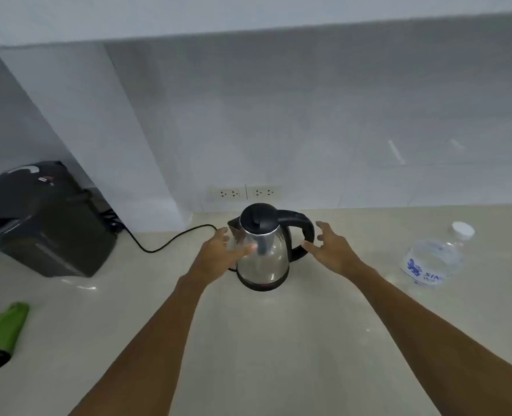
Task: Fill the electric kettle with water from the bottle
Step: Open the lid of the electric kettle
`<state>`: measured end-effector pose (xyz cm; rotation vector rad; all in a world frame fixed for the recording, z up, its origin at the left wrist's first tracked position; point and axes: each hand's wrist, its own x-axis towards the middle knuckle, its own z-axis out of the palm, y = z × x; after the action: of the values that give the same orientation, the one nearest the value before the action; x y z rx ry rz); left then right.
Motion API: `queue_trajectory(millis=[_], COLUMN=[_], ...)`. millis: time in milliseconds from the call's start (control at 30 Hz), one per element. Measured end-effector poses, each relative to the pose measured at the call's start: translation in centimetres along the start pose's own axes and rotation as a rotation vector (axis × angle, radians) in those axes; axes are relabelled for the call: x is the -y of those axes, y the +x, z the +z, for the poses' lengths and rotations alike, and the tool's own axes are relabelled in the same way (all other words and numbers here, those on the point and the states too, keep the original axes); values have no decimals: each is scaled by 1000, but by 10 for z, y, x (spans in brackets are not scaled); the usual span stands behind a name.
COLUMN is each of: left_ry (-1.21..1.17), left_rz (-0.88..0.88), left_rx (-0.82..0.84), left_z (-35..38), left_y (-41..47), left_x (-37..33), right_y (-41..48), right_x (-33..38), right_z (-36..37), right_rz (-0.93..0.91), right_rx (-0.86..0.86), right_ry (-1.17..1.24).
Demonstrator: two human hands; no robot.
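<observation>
the electric kettle [263, 250] stands upright at the middle of the desk [278, 340], lid [259, 217] down, its handle [304, 232] at 3 o'clock, with the capped bottle [436, 259] well apart at 3 o'clock. the left hand [218, 253] has its grip spread, thumb against the steel side, and the right hand [329, 247] is spread too, fingertips just at the handle, clasping nothing. best steady the body with the left, wrap the right fully round the handle, then lift the lid before fetching the bottle — uncap it away from the sockets [245, 193] at 12 o'clock.

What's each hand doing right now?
Left hand: open, fingers against the electric kettle body.
Right hand: open beside the kettle handle, holding nothing.
</observation>
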<state>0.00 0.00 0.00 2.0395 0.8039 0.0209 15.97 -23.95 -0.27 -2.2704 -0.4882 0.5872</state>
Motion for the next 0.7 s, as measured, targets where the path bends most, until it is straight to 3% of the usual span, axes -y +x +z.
queue_trajectory(millis=[100, 700], left_ry=[-104, -88], left_rz=[68, 116], left_rx=[-37, -103], left_z=[5, 4], left_y=[1, 3], left_x=[-9, 3], right_y=[14, 24], right_x=[-4, -5], right_z=[3, 10], right_rz=[-54, -171], right_rx=[-43, -193], right_ry=[33, 12])
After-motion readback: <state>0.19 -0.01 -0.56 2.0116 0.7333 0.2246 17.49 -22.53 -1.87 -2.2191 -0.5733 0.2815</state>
